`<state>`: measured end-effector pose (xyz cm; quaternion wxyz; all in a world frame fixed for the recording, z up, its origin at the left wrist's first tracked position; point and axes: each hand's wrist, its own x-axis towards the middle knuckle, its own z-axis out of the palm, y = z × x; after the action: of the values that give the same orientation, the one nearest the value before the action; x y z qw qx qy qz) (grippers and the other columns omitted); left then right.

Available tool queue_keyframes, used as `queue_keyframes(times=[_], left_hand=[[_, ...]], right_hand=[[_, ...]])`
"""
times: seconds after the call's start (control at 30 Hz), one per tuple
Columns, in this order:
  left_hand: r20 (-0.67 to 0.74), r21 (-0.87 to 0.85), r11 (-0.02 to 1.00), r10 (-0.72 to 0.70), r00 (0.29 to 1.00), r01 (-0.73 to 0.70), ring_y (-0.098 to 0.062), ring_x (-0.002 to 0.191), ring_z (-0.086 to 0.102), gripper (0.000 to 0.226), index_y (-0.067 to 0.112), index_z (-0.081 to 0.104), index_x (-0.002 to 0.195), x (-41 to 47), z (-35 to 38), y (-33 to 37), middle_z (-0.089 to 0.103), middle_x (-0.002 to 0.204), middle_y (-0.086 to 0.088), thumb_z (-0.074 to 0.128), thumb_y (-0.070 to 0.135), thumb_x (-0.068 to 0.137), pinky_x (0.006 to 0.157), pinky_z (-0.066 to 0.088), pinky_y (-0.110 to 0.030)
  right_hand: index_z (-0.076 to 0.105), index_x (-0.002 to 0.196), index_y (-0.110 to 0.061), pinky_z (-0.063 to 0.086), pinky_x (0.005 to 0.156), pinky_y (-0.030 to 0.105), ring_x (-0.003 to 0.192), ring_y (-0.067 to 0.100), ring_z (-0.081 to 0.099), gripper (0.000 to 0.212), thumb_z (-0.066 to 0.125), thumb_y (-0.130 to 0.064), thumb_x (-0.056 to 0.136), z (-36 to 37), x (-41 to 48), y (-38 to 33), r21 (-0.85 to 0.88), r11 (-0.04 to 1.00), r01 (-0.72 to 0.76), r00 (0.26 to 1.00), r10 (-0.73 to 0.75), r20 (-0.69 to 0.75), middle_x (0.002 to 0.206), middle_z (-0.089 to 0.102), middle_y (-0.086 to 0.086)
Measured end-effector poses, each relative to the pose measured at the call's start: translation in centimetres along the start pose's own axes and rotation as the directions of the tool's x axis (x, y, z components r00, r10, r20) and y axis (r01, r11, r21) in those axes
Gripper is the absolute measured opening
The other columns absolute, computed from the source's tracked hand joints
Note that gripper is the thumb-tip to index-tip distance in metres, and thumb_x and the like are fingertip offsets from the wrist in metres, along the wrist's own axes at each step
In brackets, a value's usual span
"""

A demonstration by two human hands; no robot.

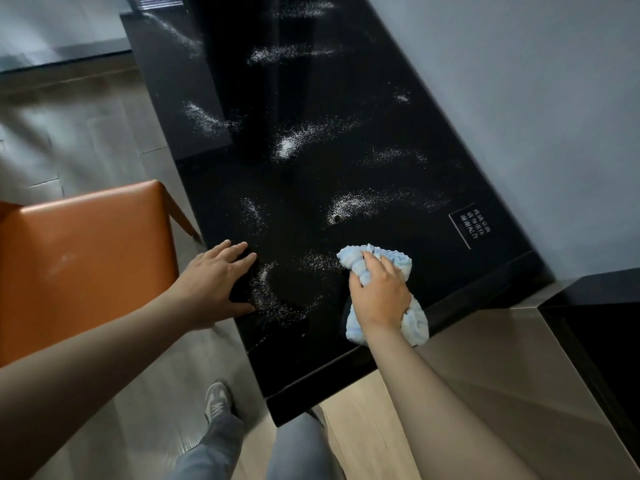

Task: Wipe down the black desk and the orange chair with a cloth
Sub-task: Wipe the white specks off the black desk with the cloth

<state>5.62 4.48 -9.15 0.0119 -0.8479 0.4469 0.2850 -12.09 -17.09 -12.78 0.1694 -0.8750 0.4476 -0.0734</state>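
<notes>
The chair (83, 258) stands left of the worktop (311, 188). The left grip (214, 282) lies flat, fingers straight, on the worktop's left edge. White powder (287, 147) dusts the worktop. The right grip (379, 292) clutches the cloth (398, 261) on the worktop's near end.

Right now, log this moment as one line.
right hand grips cloth on black desk | left hand rests on desk | white powder scattered | orange chair untouched

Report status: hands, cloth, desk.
Right hand gripping blue cloth on black desk. Left hand open, resting on desk edge. White powder scattered ahead; nothing blocking.
</notes>
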Motion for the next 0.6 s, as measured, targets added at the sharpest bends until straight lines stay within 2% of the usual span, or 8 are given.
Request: queue_keyframes(times=[0.1,0.17,0.3,0.4,0.6], left_hand=[[0.006,0.003,1.000,-0.023,1.000,0.023,-0.023,0.149,0.003,0.102,0.027,0.011,0.154,-1.4,0.4,-0.9,0.008,0.162,0.001,0.061,0.069,0.076,0.119,0.021,-0.042],[0.020,0.004,1.000,-0.031,0.999,0.031,-0.023,0.149,0.002,0.102,0.028,0.010,0.154,-2.4,0.8,-1.5,0.006,0.162,0.001,0.061,0.070,0.076,0.119,0.021,-0.041],[0.038,0.002,1.000,-0.027,0.999,0.027,-0.022,0.149,0.000,0.099,0.029,0.009,0.154,-4.4,1.4,-2.6,0.003,0.162,0.003,0.058,0.069,0.078,0.120,0.017,-0.039],[0.030,-0.020,1.000,-0.023,0.999,0.023,-0.021,0.149,0.000,0.097,0.029,0.010,0.154,-5.6,1.5,-3.5,0.003,0.162,0.003,0.059,0.067,0.079,0.119,0.016,-0.039],[0.009,-0.034,0.999,-0.012,1.000,0.013,-0.022,0.149,0.000,0.094,0.031,0.012,0.154,-7.5,1.6,-5.2,0.004,0.162,0.005,0.058,0.068,0.080,0.119,0.013,-0.039]], right_hand=[[0.064,0.116,-0.024,0.048,0.074,0.032,0.100,0.018,0.058,0.046,0.062,-0.050,0.078,0.2,-1.5,-1.3,-0.008,1.000,0.011,0.999,-0.011,-0.030,0.108,0.064,-0.005],[0.066,0.113,-0.024,0.049,0.073,0.032,0.098,0.018,0.060,0.045,0.058,-0.055,0.081,0.5,-2.4,-2.2,0.010,1.000,0.015,0.998,-0.015,-0.062,0.107,0.065,-0.003],[0.066,0.116,-0.020,0.048,0.077,0.035,0.104,0.021,0.059,0.035,0.055,-0.042,0.090,1.2,-3.9,-3.2,-0.003,0.999,0.042,0.998,-0.042,-0.045,0.115,0.065,0.001],[0.067,0.114,-0.020,0.047,0.074,0.032,0.102,0.021,0.059,0.030,0.058,-0.034,0.089,1.7,-5.1,-4.1,0.004,0.999,0.040,0.998,-0.040,-0.042,0.113,0.066,0.000],[0.066,0.117,-0.025,0.046,0.072,0.030,0.110,0.016,0.059,0.031,0.060,-0.036,0.088,2.4,-7.6,-6.2,0.011,0.999,0.032,0.999,-0.032,-0.008,0.120,0.065,-0.004]])
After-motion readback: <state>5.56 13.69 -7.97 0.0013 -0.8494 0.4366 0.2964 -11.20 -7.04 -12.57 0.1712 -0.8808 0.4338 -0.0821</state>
